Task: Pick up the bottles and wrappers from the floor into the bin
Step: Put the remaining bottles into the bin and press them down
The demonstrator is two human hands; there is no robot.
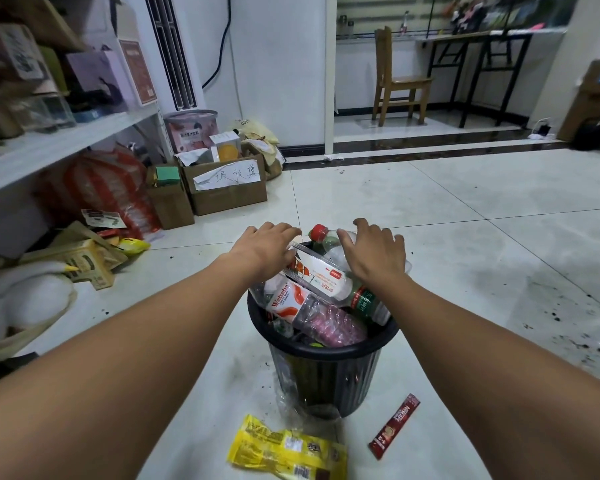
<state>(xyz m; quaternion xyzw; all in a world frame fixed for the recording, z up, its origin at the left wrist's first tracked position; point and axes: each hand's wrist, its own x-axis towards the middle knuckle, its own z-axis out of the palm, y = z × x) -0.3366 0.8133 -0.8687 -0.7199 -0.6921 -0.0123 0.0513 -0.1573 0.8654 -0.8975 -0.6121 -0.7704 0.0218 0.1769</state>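
black bin (pixel 323 379) heaped with plastic bottles (pixel 312 306); yellow wrapper (pixel 286 448), red sachet (pixel 394 426) on floor beside it

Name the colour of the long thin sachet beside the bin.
The sachet is red; head view.

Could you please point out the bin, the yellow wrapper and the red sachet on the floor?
bin (pixel 326 379), head view, on its ribbed black side wall.
yellow wrapper (pixel 284 448), head view, on its printed middle.
red sachet (pixel 394 426), head view, on its middle.

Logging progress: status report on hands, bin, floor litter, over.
Left hand, right hand open atop clear plastic bottles piled above rim of black ribbed plastic bin. Yellow crinkled wrapper, red stick sachet on floor beside it.
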